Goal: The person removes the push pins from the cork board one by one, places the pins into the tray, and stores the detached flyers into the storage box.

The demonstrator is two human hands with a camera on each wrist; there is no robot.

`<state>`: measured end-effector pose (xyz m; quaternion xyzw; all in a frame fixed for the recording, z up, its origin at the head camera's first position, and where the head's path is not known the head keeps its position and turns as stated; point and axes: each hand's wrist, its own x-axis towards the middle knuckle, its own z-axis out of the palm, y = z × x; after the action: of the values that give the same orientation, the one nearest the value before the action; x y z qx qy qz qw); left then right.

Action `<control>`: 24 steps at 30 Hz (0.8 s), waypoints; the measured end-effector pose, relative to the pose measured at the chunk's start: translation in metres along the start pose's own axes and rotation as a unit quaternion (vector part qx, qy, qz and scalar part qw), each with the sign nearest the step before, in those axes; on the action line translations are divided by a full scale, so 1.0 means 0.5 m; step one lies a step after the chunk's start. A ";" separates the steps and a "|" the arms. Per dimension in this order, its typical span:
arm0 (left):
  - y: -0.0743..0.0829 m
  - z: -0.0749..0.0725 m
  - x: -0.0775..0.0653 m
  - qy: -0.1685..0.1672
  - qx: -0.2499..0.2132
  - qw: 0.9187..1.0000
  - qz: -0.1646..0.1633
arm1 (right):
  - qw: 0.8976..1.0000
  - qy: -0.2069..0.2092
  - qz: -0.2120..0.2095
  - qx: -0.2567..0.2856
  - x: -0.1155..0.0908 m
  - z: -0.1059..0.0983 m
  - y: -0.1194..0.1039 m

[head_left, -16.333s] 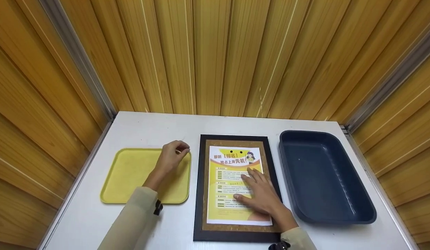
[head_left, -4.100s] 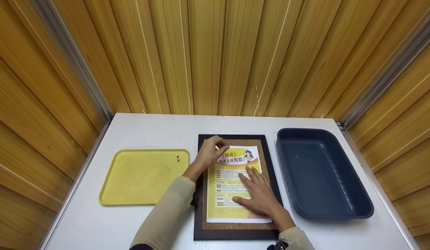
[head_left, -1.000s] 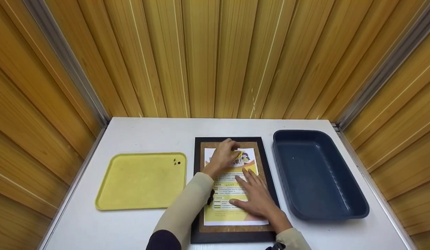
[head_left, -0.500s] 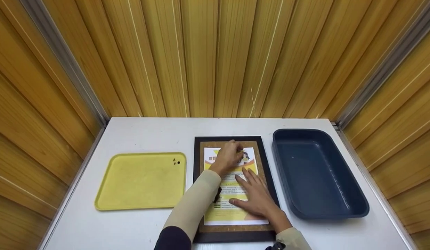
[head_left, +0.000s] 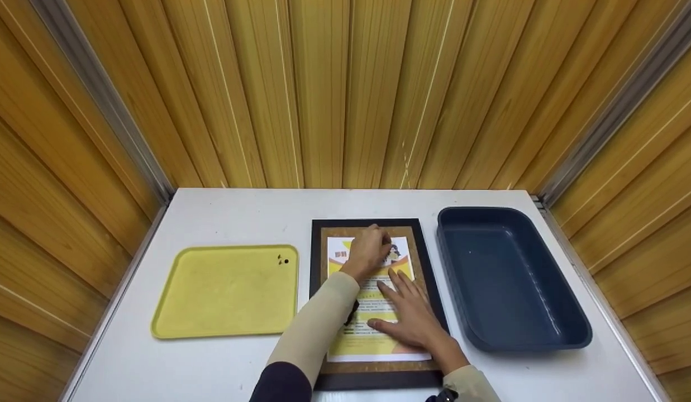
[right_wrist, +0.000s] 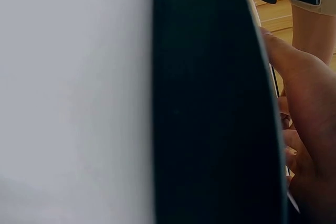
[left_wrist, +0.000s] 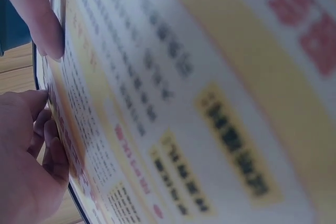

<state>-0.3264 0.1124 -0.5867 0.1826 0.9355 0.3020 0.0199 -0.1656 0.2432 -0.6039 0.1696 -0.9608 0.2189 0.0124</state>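
A yellow and white printed poster point(head_left: 359, 346) lies on a cork board point(head_left: 373, 367) with a black frame point(head_left: 379, 382). At its top my left hand point(head_left: 369, 251) curls its fingers down, thumb and index tips drawn together where a black thumbtack showed earlier; the hand hides that spot in the head view. The left wrist view shows the left hand point(left_wrist: 21, 156) low at the paper. My right hand point(head_left: 412, 318) lies flat with spread fingers on the poster's right side. In the right wrist view the right hand point(right_wrist: 310, 103) rests beyond the frame's dark edge point(right_wrist: 215, 103).
To the left is a yellow tray point(head_left: 225, 301), with a few small black thumbtacks point(head_left: 286, 261) near its upper right corner. A deep dark blue bin point(head_left: 518, 290) stands right of the board on the white table point(head_left: 233, 215). Wood-patterned panels point(head_left: 345, 95) enclose the table's back and sides.
Since the earliest frame, thumbtacks have appeared on the tray. My left hand went from the tray to the poster's top, then slightly right, its fingertips closing together. The right hand stayed put.
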 end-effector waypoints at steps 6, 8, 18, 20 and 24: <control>0.005 0.002 -0.002 0.015 0.004 1.000 -0.002 | 1.000 -0.004 0.002 -0.001 0.000 0.000 0.000; 0.005 0.004 -0.002 0.018 0.010 1.000 0.001 | 1.000 -0.005 0.002 -0.001 0.000 0.000 0.000; -0.001 0.010 -0.003 0.026 0.004 1.000 0.017 | 1.000 -0.006 0.005 0.007 -0.003 0.001 -0.002; -0.003 0.010 -0.003 0.029 -0.011 0.999 0.018 | 1.000 -0.004 0.003 0.004 -0.002 0.001 -0.001; -0.007 0.008 -0.002 0.029 -0.035 0.999 0.013 | 1.000 -0.001 0.001 0.000 0.000 0.000 -0.001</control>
<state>-0.3260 0.1120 -0.5921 0.1851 0.9219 0.3403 -0.0043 -0.1652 0.2429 -0.6038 0.1689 -0.9610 0.2189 0.0107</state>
